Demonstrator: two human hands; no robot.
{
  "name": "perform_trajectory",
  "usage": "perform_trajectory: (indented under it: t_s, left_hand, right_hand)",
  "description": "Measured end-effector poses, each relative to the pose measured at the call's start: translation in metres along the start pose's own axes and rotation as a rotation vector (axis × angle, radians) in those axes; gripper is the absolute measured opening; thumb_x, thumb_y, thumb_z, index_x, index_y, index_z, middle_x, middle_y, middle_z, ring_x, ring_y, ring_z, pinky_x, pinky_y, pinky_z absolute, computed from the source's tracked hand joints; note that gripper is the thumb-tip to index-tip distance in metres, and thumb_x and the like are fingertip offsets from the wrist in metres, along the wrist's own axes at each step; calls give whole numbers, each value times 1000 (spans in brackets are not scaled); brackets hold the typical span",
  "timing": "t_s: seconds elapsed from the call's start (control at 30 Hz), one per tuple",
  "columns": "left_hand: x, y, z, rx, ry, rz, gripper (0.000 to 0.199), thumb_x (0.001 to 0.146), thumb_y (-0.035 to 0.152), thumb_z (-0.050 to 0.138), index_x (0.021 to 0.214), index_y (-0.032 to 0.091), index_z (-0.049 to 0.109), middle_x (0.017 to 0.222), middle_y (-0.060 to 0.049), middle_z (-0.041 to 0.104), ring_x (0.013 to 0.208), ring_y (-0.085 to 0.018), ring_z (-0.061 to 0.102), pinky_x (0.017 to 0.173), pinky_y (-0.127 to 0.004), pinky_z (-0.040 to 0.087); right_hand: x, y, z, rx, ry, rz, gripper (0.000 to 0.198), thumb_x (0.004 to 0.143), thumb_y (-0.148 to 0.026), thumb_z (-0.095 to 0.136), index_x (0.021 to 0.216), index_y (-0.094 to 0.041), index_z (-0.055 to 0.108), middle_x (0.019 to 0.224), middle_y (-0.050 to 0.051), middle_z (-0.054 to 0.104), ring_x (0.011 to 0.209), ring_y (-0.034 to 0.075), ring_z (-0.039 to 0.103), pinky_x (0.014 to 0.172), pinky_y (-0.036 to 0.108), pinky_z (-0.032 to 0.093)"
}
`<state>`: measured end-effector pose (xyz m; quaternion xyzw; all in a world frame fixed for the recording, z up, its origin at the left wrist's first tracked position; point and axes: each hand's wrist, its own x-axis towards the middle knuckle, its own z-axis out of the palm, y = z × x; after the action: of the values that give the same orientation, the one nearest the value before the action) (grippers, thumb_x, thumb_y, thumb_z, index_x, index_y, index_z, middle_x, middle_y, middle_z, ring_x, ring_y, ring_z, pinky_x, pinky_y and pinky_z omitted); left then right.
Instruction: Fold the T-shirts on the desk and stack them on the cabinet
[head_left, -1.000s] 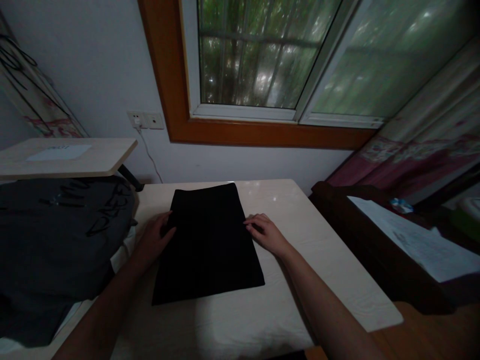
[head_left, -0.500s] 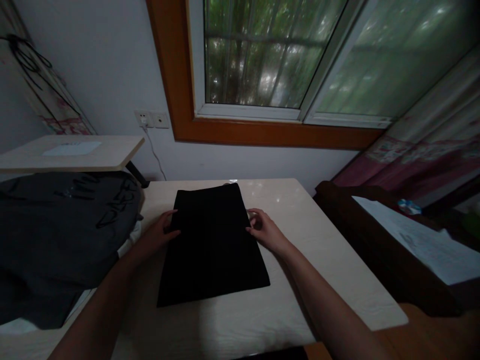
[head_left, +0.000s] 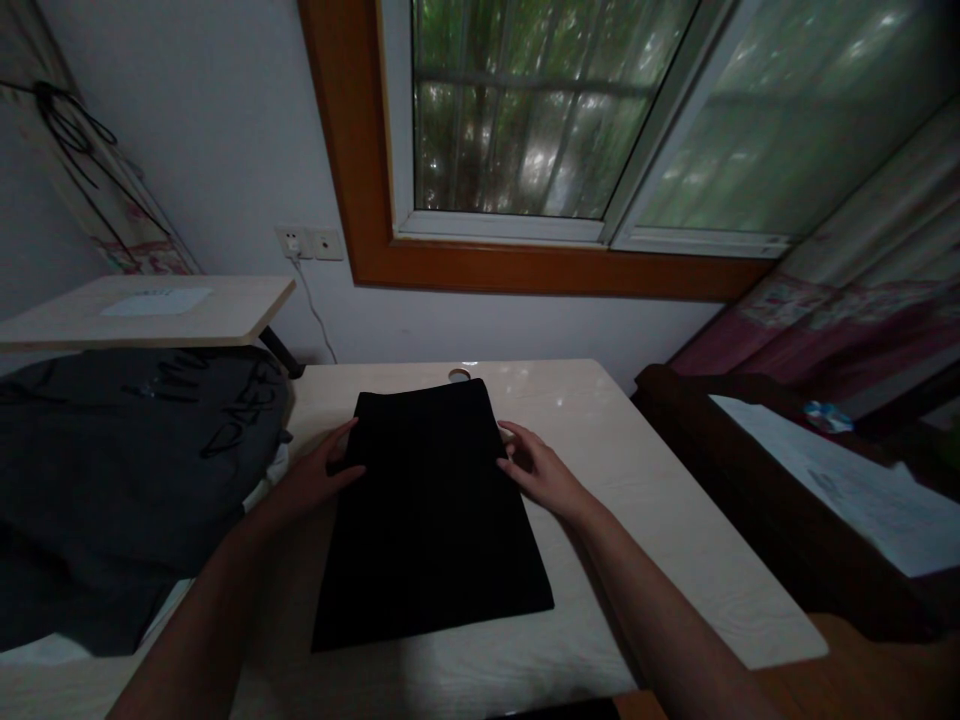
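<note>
A flat black rectangular piece (head_left: 435, 520), its material too dark to make out, lies over the table in front of me, slightly askew. At its left edge, my left hand (head_left: 326, 465) grips with the thumb on top; the other fingers are partly hidden along the edge. My right hand (head_left: 536, 470) pinches the opposite edge in the same way, thumb over the surface and fingers curled beside it. A small round ring-like object (head_left: 459, 375) shows just beyond the far edge of the black piece.
The pale table (head_left: 660, 540) stretches to the wall under a window. On the left, a dark grey printed cloth (head_left: 135, 480) is heaped below a raised shelf (head_left: 247, 310). A plugged-in cable (head_left: 319, 320) hangs from the socket. Papers (head_left: 825, 470) lie on dark furniture at right.
The black piece has come a little nearer to me, its near edge lower in view, and the round object behind it shows more. Both hands stay at its sides.
</note>
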<state>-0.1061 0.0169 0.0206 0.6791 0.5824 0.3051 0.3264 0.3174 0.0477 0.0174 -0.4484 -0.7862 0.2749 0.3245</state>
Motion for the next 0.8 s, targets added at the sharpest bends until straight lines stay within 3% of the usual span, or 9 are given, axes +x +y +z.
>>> perform_trajectory:
  t_s: [0.13,0.23,0.3,0.43,0.53,0.63,0.7,0.8]
  left_hand:
    - [0,2,-1,-19,-16,46,95,82,56,70,160,23,27,163,-15,35,145,-34,43,119,-52,36]
    - [-1,12,0,-25,-1,50,97,82,54,71,161,24,22,165,-13,31,148,-33,37,122,-53,31]
    - [-2,19,2,-56,-3,25,97,83,53,71,161,24,21,165,-14,33,146,-34,41,121,-53,34]
    - [-4,23,5,-195,-47,-74,99,82,53,71,161,23,20,153,-16,51,133,-35,57,108,-51,50]
    - [-5,20,6,-210,-81,-96,96,82,54,71,161,23,24,151,-15,53,134,-35,56,108,-50,50]
    - [-6,19,6,-117,-113,-32,97,80,54,73,160,25,27,160,-14,42,143,-35,45,115,-53,41]
    - [-6,21,6,-78,-136,-3,101,79,54,74,161,25,24,164,-13,34,147,-34,39,119,-53,35]
    - [-6,22,8,-97,-164,10,105,78,54,75,162,26,19,166,-11,29,150,-33,34,122,-52,31]
  right_hand:
    - [0,-2,1,-7,14,-18,65,92,-41,64,152,-28,40,126,10,63,114,29,59,105,51,44]
    - [-1,-6,2,6,6,7,67,92,-43,65,153,-29,40,128,11,63,115,30,59,106,53,45]
    - [0,-10,2,40,3,23,68,92,-43,64,153,-29,39,130,11,63,117,31,59,106,54,45]
    - [2,-16,5,124,1,22,67,91,-41,66,152,-29,40,140,12,58,127,32,55,110,54,42]
    - [2,-19,5,213,-54,89,67,93,-40,64,153,-28,38,126,10,65,113,27,63,102,47,48]
    - [1,-22,5,245,-111,160,68,92,-40,65,153,-27,38,102,5,69,89,21,66,88,40,53]
    - [0,-23,4,243,-121,171,68,90,-38,68,151,-27,41,100,4,69,87,20,66,86,39,52]
    - [0,-23,6,240,-108,155,62,87,-37,70,145,-29,51,113,6,69,99,23,65,92,40,50]
